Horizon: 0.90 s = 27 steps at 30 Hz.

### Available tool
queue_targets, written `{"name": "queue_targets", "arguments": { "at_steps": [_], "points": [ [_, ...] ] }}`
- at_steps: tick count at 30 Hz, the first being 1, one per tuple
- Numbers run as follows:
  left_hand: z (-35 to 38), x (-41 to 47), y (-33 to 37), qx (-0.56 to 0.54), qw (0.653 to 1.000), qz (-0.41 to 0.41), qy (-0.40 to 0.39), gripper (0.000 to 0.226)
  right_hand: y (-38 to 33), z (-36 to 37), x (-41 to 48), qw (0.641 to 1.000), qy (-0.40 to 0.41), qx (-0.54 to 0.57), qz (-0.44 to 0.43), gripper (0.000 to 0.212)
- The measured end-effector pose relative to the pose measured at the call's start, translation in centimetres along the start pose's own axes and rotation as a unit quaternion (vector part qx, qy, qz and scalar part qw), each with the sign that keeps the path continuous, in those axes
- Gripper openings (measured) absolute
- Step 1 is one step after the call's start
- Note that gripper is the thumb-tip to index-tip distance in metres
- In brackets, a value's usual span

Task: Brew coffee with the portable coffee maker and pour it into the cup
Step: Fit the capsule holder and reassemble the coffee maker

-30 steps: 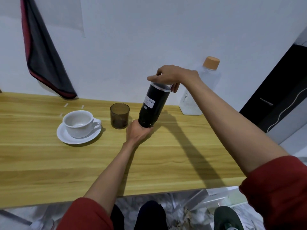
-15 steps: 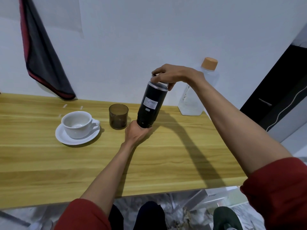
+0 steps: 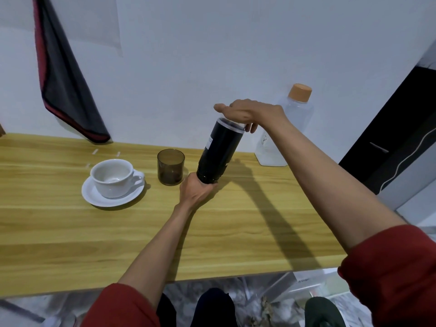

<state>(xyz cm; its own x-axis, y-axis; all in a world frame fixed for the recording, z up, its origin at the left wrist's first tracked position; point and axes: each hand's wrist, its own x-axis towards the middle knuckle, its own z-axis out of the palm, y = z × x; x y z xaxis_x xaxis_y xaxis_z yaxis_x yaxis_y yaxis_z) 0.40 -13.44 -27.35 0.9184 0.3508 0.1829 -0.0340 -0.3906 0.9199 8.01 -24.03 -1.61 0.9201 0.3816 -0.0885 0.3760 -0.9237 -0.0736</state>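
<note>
The black cylindrical portable coffee maker (image 3: pixel 218 153) is held tilted above the wooden table (image 3: pixel 236 232), its top leaning to the right. My left hand (image 3: pixel 194 191) grips its bottom end. My right hand (image 3: pixel 250 113) lies over its top rim, palm down, fingers curled round the cap. A white cup (image 3: pixel 113 177) on a white saucer (image 3: pixel 94 197) stands empty to the left. A small smoky brown tumbler (image 3: pixel 170 166) stands between the cup and the coffee maker.
A clear plastic bottle (image 3: pixel 283 138) with an orange cap stands by the wall behind my right arm. A dark cloth with red edging (image 3: pixel 63 86) hangs on the wall at the left. The table's front edge runs below my forearms.
My right hand has turned on the top of the coffee maker, the thumb now pointing left. The white label has rotated toward the left side. My left hand keeps its grip.
</note>
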Motion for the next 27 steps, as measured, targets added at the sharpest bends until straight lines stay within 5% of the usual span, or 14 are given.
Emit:
{"name": "queue_targets", "arguments": {
  "at_steps": [4,8,10,14,18,27],
  "points": [
    [0.0,0.0,0.2,-0.005,1.0,-0.005,-0.004,0.03,0.4,-0.7,-0.1,0.999,-0.036,0.023,-0.016,0.054],
    [0.0,0.0,0.3,-0.013,1.0,-0.015,-0.005,0.026,0.6,0.2,-0.3,0.997,0.044,-0.06,0.034,0.078],
    [-0.1,-0.1,0.3,-0.013,1.0,-0.013,-0.011,0.025,0.7,0.5,-0.1,0.998,0.021,-0.051,0.043,0.081],
    [0.0,0.0,0.3,-0.01,1.0,-0.007,-0.017,0.026,1.5,-0.5,0.6,0.997,-0.057,0.06,0.004,0.06],
    [0.1,-0.1,0.3,-0.008,1.0,-0.004,-0.017,0.028,1.9,-0.5,1.0,0.993,-0.04,0.084,-0.077,0.043],
    [-0.1,-0.3,0.4,-0.003,1.0,-0.007,-0.014,0.026,0.6,0.4,0.2,0.999,0.044,0.003,0.002,0.09]
  ]
}}
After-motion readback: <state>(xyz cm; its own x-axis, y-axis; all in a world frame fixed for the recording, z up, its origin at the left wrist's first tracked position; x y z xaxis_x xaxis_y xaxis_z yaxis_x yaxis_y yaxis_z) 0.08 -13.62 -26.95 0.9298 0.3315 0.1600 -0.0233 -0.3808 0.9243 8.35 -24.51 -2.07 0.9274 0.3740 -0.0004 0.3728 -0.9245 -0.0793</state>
